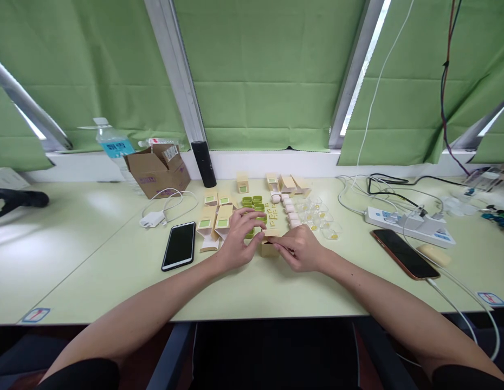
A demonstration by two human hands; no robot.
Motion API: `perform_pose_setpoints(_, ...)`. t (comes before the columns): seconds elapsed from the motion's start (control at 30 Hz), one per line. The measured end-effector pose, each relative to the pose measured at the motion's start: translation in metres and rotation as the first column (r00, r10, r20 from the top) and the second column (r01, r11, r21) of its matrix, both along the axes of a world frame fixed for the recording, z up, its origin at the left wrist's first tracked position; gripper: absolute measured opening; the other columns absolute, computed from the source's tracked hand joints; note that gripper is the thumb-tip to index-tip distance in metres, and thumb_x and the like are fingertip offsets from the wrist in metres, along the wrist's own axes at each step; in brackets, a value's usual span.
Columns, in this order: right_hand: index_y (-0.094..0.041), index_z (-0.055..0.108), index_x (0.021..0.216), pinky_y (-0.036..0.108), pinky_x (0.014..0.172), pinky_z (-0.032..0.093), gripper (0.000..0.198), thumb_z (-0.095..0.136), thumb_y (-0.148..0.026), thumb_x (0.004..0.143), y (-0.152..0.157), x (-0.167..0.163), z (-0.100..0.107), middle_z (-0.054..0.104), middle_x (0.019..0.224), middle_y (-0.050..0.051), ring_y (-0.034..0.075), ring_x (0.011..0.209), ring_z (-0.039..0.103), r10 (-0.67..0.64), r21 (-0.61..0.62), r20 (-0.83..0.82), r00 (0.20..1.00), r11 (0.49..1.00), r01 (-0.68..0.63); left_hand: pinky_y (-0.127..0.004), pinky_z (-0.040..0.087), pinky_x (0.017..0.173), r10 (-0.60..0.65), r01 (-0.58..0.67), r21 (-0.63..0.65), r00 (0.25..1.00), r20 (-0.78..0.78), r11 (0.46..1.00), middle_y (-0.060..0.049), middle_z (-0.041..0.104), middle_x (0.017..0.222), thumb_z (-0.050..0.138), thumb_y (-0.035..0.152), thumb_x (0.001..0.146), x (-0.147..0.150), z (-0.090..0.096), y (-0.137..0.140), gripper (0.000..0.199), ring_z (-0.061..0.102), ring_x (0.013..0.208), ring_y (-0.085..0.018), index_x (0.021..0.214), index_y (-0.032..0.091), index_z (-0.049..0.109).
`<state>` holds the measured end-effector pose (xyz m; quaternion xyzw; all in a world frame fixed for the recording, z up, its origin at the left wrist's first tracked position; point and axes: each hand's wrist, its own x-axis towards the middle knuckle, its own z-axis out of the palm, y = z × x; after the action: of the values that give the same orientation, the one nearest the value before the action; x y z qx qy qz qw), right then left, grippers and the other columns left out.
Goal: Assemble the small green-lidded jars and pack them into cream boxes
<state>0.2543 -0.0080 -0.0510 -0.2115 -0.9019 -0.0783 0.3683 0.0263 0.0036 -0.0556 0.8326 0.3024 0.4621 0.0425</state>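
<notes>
A small tan cardboard box (270,249) stands on the table in front of me, with its top flap raised. My right hand (304,249) is closed on the box's right side, fingers pinched at the flap. To the left of the box, my left hand (240,241) has its fingers apart, the thumb at the flap's left edge. Green square cups (257,200) stand just beyond the hands, partly hidden by the left fingers. Small yellowish pieces (273,212), a row of pale pink pieces (290,208) and clear plastic cups with yellow spots (322,215) lie to their right.
Several tan boxes with green labels (207,223) stand left, beside a black-screened phone (179,246). More boxes (288,184) stand behind. A brown carton (158,172), bottle (114,145), black cylinder (204,164) and white charger (153,219) are farther left. Right are a power strip (410,226) and charging phone (404,253).
</notes>
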Motion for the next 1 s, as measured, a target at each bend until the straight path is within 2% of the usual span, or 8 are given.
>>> perform_pose_setpoints(0.1,-0.017,0.072,0.100,0.029,0.049,0.025,0.022,0.050,-0.019,0.094,-0.0003,0.0021,-0.0020,0.055,0.051,-0.004,0.011,0.044,0.044,0.053,0.201,-0.039,0.998,0.979,-0.044,-0.055,0.040,0.112,0.007,-0.007,0.002,1.000,-0.013,1.000,-0.009,0.071,0.126,0.062,0.028,0.098,0.0003,0.0008,-0.0012,0.006,0.047,0.132,-0.030,0.099,0.023,0.066)
perform_pose_setpoints(0.17,-0.018,0.070,0.092,0.030,0.049,0.026,0.020,0.051,-0.020,0.094,-0.0009,0.0031,-0.0013,0.053,0.051,-0.004,0.012,0.044,0.042,0.083,0.263,-0.093,0.992,0.963,-0.056,-0.055,0.039,0.112,0.001,-0.001,0.002,1.000,-0.018,1.000,-0.008,0.071,0.126,0.063,0.027,0.097,0.0002,0.0014,-0.0021,0.005,0.048,0.131,-0.030,0.098,0.023,0.066)
perform_pose_setpoints(0.23,-0.019,0.069,0.087,0.029,0.048,0.027,0.020,0.050,-0.019,0.094,-0.0007,0.0035,0.0006,0.050,0.050,-0.004,0.012,0.043,0.041,0.088,0.234,-0.187,0.978,0.971,-0.043,-0.055,0.039,0.113,-0.016,0.016,0.005,1.000,-0.027,1.000,-0.008,0.071,0.126,0.063,0.026,0.096,-0.0004,0.0018,-0.0030,0.004,0.048,0.132,-0.030,0.097,0.023,0.066)
perform_pose_setpoints(0.37,-0.018,0.069,0.085,0.026,0.046,0.027,0.025,0.047,-0.017,0.098,0.0029,0.0027,0.0037,0.041,0.046,-0.006,0.010,0.040,0.035,0.043,0.098,-0.318,0.947,0.995,-0.012,-0.056,0.038,0.112,-0.033,0.034,0.013,0.998,-0.060,0.999,-0.008,0.071,0.125,0.062,0.023,0.094,-0.0022,0.0025,-0.0047,0.004,0.047,0.133,-0.031,0.094,0.023,0.065)
perform_pose_setpoints(0.53,-0.020,0.062,0.068,0.027,0.047,0.025,0.034,0.043,-0.017,0.096,0.0037,0.0019,0.0048,0.034,0.046,-0.006,0.010,0.042,0.030,-0.013,-0.026,-0.216,0.976,1.000,0.007,-0.058,0.038,0.110,-0.038,0.042,0.053,0.996,-0.080,0.998,-0.008,0.072,0.123,0.061,0.019,0.092,-0.0028,0.0029,-0.0053,0.007,0.048,0.132,-0.032,0.092,0.023,0.066)
perform_pose_setpoints(0.7,-0.021,0.057,0.061,0.028,0.048,0.024,0.036,0.044,-0.018,0.094,0.0012,0.0018,0.0045,0.032,0.046,-0.005,0.011,0.044,0.027,-0.022,-0.069,-0.164,0.986,0.998,0.010,-0.058,0.039,0.109,-0.052,0.060,0.071,0.992,-0.118,0.996,-0.008,0.072,0.121,0.059,0.017,0.089,-0.0030,0.0035,-0.0056,0.010,0.047,0.131,-0.033,0.091,0.024,0.066)
perform_pose_setpoints(0.87,-0.020,0.061,0.065,0.026,0.048,0.027,0.037,0.043,-0.020,0.097,0.0011,0.0023,0.0048,0.036,0.046,-0.005,0.011,0.044,0.032,-0.038,-0.148,-0.175,0.984,0.989,0.012,-0.056,0.043,0.100,-0.035,0.041,0.075,0.995,-0.090,0.996,-0.010,0.071,0.104,0.057,0.021,0.089,-0.0051,0.0049,-0.0055,0.015,0.050,0.116,-0.032,0.093,0.025,0.070)
perform_pose_setpoints(1.0,-0.019,0.066,0.072,0.024,0.048,0.029,0.033,0.045,-0.020,0.097,0.0014,0.0018,0.0052,0.041,0.046,-0.005,0.010,0.043,0.035,-0.019,-0.157,-0.232,0.973,0.987,-0.018,-0.052,0.044,0.092,-0.020,0.027,0.082,0.996,-0.090,0.996,-0.009,0.068,0.089,0.056,0.021,0.091,-0.0048,0.0062,-0.0058,0.017,0.052,0.101,-0.029,0.095,0.024,0.072)
